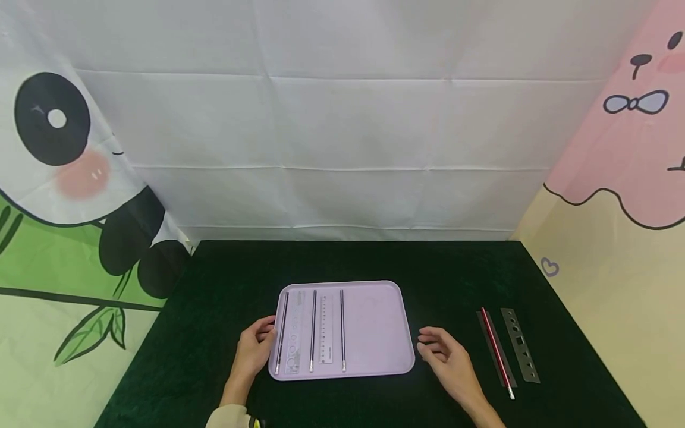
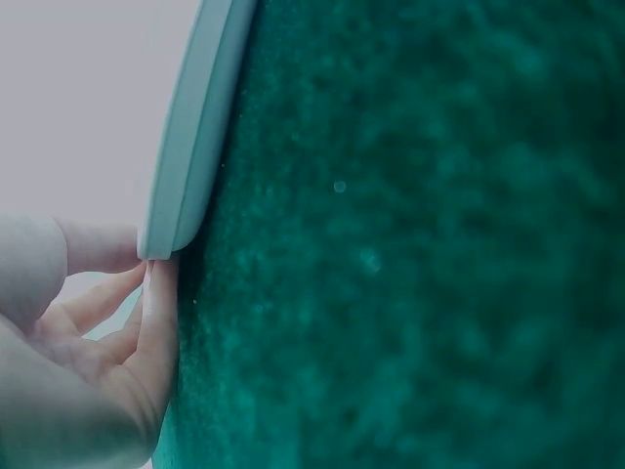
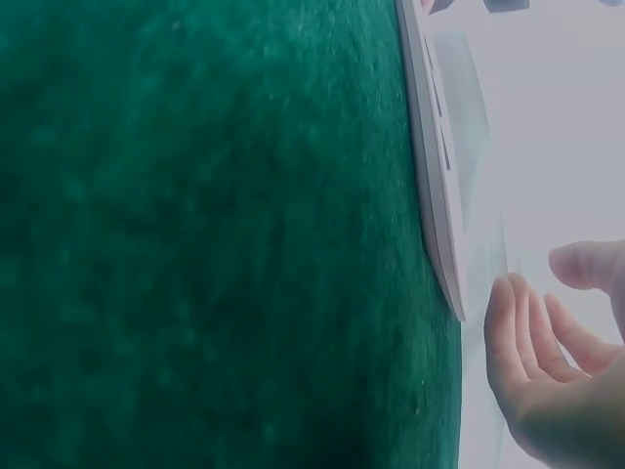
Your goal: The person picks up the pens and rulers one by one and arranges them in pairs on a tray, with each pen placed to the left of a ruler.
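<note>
A pale lilac tray [image 1: 374,333] lies on the dark green cloth. On its left part lie three dark pencils [image 1: 342,333], a clear stencil ruler [image 1: 294,339] and a clear straight ruler [image 1: 326,330], all lengthwise. My left hand [image 1: 255,351] pinches the tray's left edge. In the left wrist view, the thumb [image 2: 103,246] is at the rim and the other fingers reach to its side and underside. Just off the tray's right edge is my right hand [image 1: 446,362], fingers loosely bent, holding nothing. The right wrist view shows a gap between its fingertips [image 3: 503,293] and the rim.
Right of my right hand, a red pencil [image 1: 497,351] lies on a dark strip-shaped ruler [image 1: 512,380]. Beside them is a dark stencil ruler [image 1: 520,345] with cut-out holes. A white cloth wall [image 1: 348,148] stands behind the table, with printed cartoon cloths at both sides.
</note>
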Motion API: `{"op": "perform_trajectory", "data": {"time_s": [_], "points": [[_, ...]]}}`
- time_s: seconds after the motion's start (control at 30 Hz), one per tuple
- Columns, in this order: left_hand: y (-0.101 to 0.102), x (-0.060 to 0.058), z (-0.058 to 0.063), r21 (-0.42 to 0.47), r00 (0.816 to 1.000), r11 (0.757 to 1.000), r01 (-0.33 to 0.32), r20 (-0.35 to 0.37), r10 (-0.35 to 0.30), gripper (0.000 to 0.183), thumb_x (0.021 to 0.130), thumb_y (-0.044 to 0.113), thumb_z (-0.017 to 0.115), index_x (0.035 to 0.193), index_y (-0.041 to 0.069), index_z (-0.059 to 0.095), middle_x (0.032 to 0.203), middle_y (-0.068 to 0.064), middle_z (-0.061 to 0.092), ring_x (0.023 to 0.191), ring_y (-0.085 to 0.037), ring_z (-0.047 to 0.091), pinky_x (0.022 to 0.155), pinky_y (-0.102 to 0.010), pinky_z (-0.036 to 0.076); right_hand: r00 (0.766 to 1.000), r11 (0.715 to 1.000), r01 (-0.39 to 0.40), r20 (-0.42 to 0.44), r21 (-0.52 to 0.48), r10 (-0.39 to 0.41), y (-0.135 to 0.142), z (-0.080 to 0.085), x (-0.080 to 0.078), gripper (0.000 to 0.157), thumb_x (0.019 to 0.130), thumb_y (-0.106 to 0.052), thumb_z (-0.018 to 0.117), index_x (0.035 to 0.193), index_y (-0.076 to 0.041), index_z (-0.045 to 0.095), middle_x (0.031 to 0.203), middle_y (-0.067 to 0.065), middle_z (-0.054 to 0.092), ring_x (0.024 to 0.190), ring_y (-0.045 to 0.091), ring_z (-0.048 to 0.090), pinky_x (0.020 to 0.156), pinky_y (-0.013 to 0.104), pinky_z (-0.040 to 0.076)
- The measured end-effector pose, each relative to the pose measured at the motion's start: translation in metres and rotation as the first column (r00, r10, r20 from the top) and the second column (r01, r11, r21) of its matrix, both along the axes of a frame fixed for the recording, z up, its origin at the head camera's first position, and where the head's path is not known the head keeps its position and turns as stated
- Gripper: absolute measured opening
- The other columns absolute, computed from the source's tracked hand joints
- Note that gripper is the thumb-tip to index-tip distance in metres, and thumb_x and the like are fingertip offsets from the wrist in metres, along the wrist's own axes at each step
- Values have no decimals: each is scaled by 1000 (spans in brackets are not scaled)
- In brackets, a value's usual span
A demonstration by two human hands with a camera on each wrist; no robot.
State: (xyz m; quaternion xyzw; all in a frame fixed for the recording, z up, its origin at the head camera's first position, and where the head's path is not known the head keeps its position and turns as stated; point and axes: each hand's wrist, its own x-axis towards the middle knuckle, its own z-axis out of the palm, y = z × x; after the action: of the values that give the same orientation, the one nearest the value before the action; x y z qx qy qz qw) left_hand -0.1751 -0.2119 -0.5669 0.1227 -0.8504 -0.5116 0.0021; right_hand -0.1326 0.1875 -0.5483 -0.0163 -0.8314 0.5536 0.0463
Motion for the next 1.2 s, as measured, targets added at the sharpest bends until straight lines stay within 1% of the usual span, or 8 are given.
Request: {"op": "perform_trajectory", "data": {"time_s": [0.27,0.5,0.7,0.8,0.87,0.97,1.2], "points": [[0,0,1,-3,1000,1000,2,-1,-2,39,105,9,54,143,3,55,126,-20,61,109,-31,57,94,-47,48,999,1000,30,27,2,-30,10,0,3,31,95,-5,72,125,-3,65,115,12,68,93,23,70,77,25,57],[0,2,2,-4,1000,1000,1,-6,-1,39,105,9,54,143,3,55,126,-20,61,108,-31,58,94,-47,48,997,998,56,57,30,-57,21,2,4,32,97,-8,71,128,-4,63,118,13,67,94,22,70,78,23,56],[0,2,2,0,1000,1000,7,-14,-7,39,105,9,54,143,2,55,125,-21,61,108,-31,58,94,-47,48,998,998,56,29,12,-57,31,4,7,32,97,-7,70,128,-3,63,120,16,67,96,24,70,79,23,56],[0,2,1,1,1000,1000,7,-16,-7,39,105,9,54,143,2,55,125,-21,61,107,-31,58,93,-46,48,999,999,50,12,20,-50,36,5,8,32,97,-9,70,128,-2,62,120,16,66,96,23,70,79,22,56],[0,2,2,2,1000,1000,7,-14,-7,39,105,9,53,143,2,55,125,-21,61,108,-31,58,93,-46,48,998,998,54,19,38,-54,38,6,8,33,98,-9,70,129,-2,62,121,16,66,95,21,70,79,22,55],[0,3,2,2,1000,1000,7,-15,-7,39,105,9,53,143,2,55,125,-21,61,107,-31,58,93,-46,48,997,996,61,35,67,-64,41,7,8,33,99,-9,68,130,-2,61,121,16,65,96,22,70,78,21,55],[0,3,4,-5,1000,1000,6,-13,-6,38,105,9,53,143,2,56,124,-20,61,107,-31,58,93,-46,48,991,994,79,97,79,-87,49,10,9,35,100,-10,66,134,-4,59,125,17,63,101,26,69,81,21,54]]}}
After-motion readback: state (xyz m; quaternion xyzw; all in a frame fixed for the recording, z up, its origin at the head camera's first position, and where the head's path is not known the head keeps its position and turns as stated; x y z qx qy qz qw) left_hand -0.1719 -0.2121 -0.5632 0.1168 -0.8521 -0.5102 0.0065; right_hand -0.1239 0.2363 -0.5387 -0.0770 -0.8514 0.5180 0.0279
